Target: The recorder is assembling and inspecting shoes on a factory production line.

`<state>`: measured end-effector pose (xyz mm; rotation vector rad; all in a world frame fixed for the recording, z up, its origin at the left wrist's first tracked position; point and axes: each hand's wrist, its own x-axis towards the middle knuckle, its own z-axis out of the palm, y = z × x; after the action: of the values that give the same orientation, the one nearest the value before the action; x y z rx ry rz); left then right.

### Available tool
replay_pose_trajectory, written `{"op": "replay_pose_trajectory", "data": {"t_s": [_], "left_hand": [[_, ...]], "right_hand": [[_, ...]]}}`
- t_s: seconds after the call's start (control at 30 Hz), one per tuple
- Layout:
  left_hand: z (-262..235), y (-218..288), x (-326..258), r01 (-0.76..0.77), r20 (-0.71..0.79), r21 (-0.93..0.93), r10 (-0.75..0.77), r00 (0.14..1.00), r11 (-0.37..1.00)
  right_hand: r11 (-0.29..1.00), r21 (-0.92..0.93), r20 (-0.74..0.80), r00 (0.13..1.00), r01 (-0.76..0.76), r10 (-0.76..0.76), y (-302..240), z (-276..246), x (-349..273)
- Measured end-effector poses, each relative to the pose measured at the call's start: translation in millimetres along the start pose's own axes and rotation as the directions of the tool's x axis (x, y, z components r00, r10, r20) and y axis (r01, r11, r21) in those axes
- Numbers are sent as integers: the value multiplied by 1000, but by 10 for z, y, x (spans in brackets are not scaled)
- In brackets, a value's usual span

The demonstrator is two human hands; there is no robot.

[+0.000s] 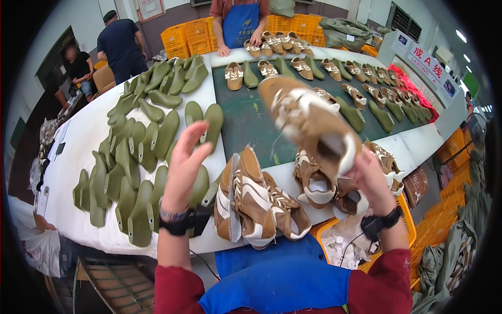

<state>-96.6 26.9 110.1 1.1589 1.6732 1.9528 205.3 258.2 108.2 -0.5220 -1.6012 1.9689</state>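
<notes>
My right hand [372, 180] grips a brown and white shoe upper [306, 118] by its heel opening and holds it raised above the table, blurred by motion. My left hand [184, 165] is lifted with fingers spread and holds nothing; it hovers over the green shoe lasts [130, 157] lying on the white table [73, 141]. Just below my hands lie several more brown and white uppers [259, 201] at the table's near edge.
A dark green conveyor belt [246, 123] carries lasts and uppers away to the far right. A person in a blue apron [239, 23] stands across the table, hands on shoes. Two other people stand far left. Yellow crates [188, 34] sit behind; an orange bin [408, 220] sits at my right.
</notes>
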Motion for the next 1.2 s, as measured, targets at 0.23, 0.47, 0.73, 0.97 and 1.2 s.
{"op": "replay_pose_trajectory", "data": {"t_s": [0.23, 0.47, 0.73, 0.97, 1.2], "left_hand": [[-656, -201, -930, 240, -76, 121, -232, 970, 963], [-901, -557, -1441, 407, -334, 194, -330, 883, 893], [-927, -625, -1475, 546, -456, 180, -423, 783, 818], [-866, -666, -1397, 601, -444, 257, -460, 769, 757], [-855, -630, -1360, 669, -486, 288, -497, 719, 686]], "right_hand": [[960, -76, -237, 940, -269, 245, -405, -411, 1669], [880, -144, -386, 844, -453, 372, 643, -471, 2957], [558, -286, -426, 625, -779, 654, 1334, -653, 3192], [-176, -984, -83, 954, -33, 287, 1582, -592, 3376], [-378, -925, -166, 845, 45, 507, 1853, -681, 3625]]}}
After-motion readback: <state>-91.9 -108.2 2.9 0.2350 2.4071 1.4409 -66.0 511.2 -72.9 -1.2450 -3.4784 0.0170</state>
